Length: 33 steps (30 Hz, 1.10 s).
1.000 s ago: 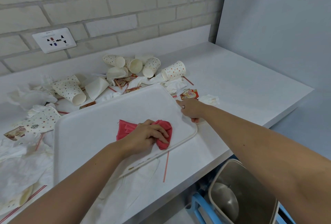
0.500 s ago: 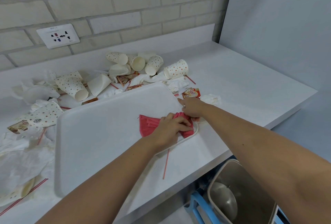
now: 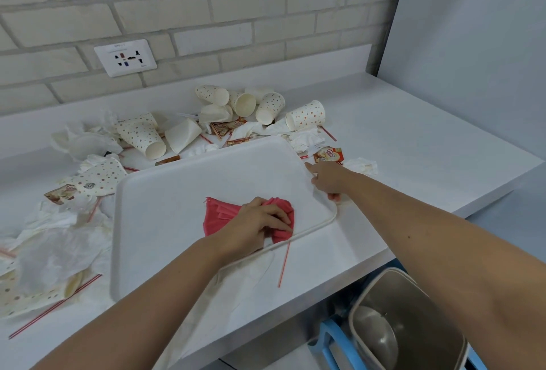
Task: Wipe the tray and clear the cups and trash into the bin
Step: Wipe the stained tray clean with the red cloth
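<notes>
A white tray (image 3: 183,192) lies on the white counter. My left hand (image 3: 260,222) presses a crumpled red cloth (image 3: 220,216) onto the tray near its front right corner, fingers curled over it. At the tray's right rim my right hand (image 3: 326,179) holds the edge, thumb under the rim. Several dotted paper cups (image 3: 305,115) lie tipped over behind the tray, more cups (image 3: 141,134) at the back left. Crumpled napkins (image 3: 59,245) and sachets (image 3: 329,154) are scattered around. A metal bin (image 3: 413,325) stands open below the counter's front edge.
A red straw (image 3: 284,263) lies in front of the tray, others at the left front. A wall socket (image 3: 125,58) sits on the brick wall. A grey panel closes the right side. Something blue (image 3: 331,343) stands beside the bin.
My left hand slid the red cloth right to the tray's edge, then back toward the front right corner. My right hand stayed on the tray's right rim. The view shifted slightly.
</notes>
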Tool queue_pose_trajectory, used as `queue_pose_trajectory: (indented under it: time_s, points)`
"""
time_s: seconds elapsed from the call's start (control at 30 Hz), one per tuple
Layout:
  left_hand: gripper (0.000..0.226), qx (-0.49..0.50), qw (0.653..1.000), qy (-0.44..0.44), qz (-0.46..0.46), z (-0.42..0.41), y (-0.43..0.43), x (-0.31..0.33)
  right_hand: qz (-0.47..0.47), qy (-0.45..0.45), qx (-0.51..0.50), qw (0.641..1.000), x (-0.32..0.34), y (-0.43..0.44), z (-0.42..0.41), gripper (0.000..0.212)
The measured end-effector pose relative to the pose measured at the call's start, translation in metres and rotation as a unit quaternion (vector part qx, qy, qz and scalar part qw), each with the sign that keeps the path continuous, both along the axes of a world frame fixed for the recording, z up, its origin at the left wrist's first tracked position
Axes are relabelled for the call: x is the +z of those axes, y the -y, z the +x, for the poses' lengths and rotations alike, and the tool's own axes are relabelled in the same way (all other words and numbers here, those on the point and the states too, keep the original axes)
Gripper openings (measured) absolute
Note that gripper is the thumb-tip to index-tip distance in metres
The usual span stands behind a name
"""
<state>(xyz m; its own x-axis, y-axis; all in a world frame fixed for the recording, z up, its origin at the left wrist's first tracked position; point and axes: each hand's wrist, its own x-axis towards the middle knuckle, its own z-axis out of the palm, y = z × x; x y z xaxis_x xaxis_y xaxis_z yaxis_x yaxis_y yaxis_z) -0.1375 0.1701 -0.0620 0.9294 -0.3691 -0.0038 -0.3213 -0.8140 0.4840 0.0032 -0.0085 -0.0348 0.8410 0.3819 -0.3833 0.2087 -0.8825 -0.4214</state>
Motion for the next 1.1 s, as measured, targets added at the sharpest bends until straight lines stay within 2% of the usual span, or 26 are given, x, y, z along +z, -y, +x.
queue_pose_trajectory:
  time_s: [0.37,0.63,0.7,0.77,0.87,0.93,1.0,1.1]
  points:
    - [0.048,-0.023,0.995,0.037,0.092,0.035,0.069,0.006,-0.096,0.064,0.044,0.992,0.015,-0.006,-0.013,0.065]
    - [0.051,0.005,0.999,-0.004,0.037,0.022,0.049,0.009,-0.088,0.077,0.028,0.993,0.005,-0.005,-0.009,0.068]
    - [0.052,0.015,1.0,0.012,0.001,0.017,0.048,0.012,-0.073,0.049,0.011,0.996,0.007,-0.005,-0.011,0.066]
    - [0.051,0.03,0.996,0.063,-0.053,0.009,0.044,0.017,-0.088,0.049,0.016,0.995,0.013,-0.006,-0.014,0.064]
    - [0.045,0.103,0.976,0.151,-0.121,-0.002,0.021,0.022,-0.119,0.147,0.067,0.98,0.033,-0.013,-0.022,0.054]
    - [0.039,0.179,0.958,0.186,-0.127,-0.01,0.0,0.025,-0.056,0.171,0.089,0.98,0.05,-0.022,-0.032,0.045]
    - [0.033,0.262,0.94,0.185,-0.117,-0.02,-0.024,0.028,0.01,0.112,0.15,0.982,0.063,-0.031,-0.045,0.033]
    - [0.029,0.382,0.911,0.147,-0.049,-0.039,-0.061,0.026,-0.006,-0.002,0.241,0.97,0.063,-0.042,-0.068,0.028]
